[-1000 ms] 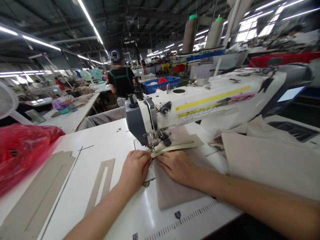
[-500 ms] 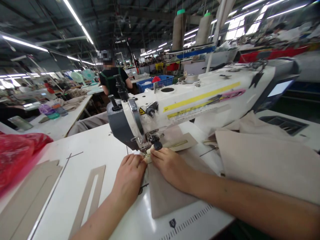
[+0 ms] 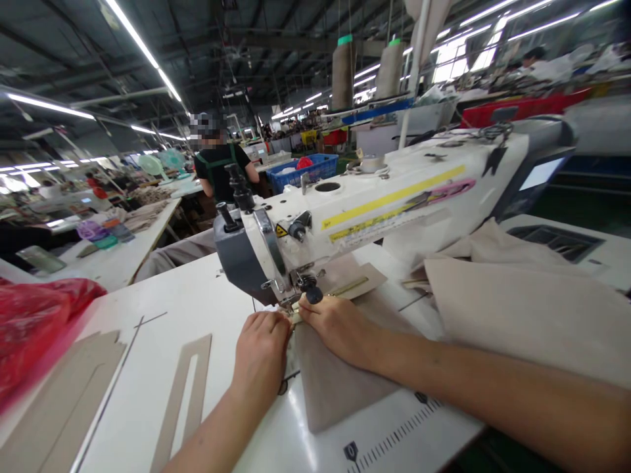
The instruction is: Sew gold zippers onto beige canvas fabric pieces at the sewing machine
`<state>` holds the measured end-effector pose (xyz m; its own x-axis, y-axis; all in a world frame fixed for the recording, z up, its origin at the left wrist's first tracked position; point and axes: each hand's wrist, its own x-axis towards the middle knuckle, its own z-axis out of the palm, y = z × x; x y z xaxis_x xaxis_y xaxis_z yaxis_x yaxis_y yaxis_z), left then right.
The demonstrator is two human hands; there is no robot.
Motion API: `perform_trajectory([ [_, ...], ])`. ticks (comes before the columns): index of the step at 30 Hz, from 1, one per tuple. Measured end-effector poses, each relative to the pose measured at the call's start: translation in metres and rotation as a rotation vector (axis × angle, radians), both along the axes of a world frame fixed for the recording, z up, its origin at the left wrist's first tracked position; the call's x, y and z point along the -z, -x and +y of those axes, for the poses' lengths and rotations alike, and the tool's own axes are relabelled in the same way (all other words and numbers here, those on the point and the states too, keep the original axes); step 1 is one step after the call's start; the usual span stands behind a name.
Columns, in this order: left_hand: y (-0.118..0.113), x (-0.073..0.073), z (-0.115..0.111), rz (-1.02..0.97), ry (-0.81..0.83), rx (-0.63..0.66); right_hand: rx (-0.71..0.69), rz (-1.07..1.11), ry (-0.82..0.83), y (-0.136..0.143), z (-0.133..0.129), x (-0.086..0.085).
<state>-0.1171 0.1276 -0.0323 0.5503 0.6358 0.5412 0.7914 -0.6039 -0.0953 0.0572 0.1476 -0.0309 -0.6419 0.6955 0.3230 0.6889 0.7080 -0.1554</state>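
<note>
A taupe fabric piece lies under the needle end of a white sewing machine. Along its upper part runs a gold-toothed zipper. My left hand is closed beside the presser foot, fingertips at the fabric's left edge by the zipper end. Just right of the foot, my right hand has its fingers pressed together on the fabric and zipper, close under a black round knob. The fingertips of both hands are partly hidden, and the needle tip is too small to make out.
Left on the white table lie a slotted card template and larger card pieces, beside red plastic. More taupe fabric is heaped right. Behind are a person, a blue crate and thread cones.
The whole view has shifted slightly. Both hands stay at the presser foot, holding nearly the same pose on the fabric; the left wrist looks a little more upright.
</note>
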Motion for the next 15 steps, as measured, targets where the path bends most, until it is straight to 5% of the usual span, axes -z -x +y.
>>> perform_trajectory([
  [15, 0.0012, 0.001, 0.001, -0.119, 0.045, 0.016, 0.008, -0.024, -0.004, 0.0023, 0.0037, -0.0042],
])
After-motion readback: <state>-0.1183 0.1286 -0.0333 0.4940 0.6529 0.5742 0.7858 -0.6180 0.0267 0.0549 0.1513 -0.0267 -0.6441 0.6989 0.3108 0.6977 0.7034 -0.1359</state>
